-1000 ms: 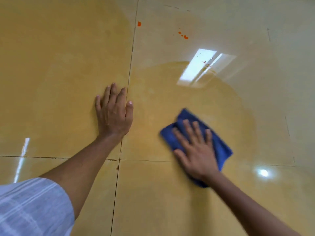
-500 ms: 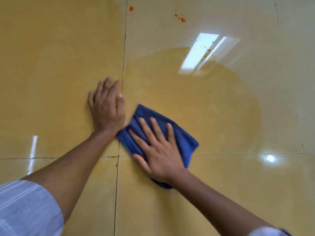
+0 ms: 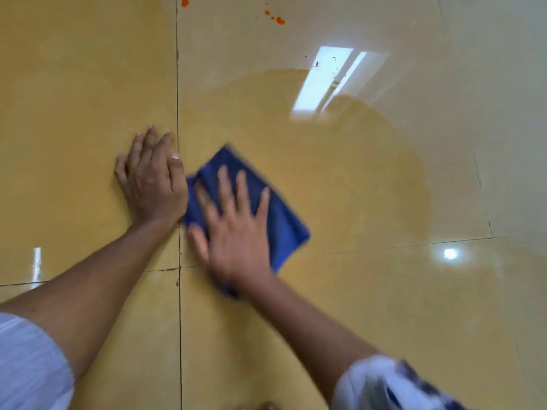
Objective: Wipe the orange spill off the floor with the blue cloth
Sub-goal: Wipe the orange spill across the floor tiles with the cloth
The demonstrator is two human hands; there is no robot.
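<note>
1. Tiled floor: glossy yellow-tan, dark grout lines crossing just below the left grip; a broad, darker wet-looking patch spreading up and to the right of the right grip, edged by window glare.
2. Blue cloth: folded flat on the floor under the right grip, its left edge just beside the left grip. Swept left across the wet patch over the last second, from well apart from the left grip to right up against it; now blurred, so mid-stroke. Judged: one pass across the near part of the patch done, the far part beyond the cloth not yet covered.
3. Right hand: grip wide, fingers straight and spread, palm pressing the cloth down; nothing pinched.
4. Left hand: grip wide, flat on the floor left of the cloth, fingers together, bracing; same spot on the grout line as a second ago.
5. White sleeves: at both lower corners, below the forearms.
6. Orange spill: small bright drops far above both grips, near the top edge, with one more drop on the grout line. Untouched. Judged: strokes so far short of these; a reach well forward needed.
</note>
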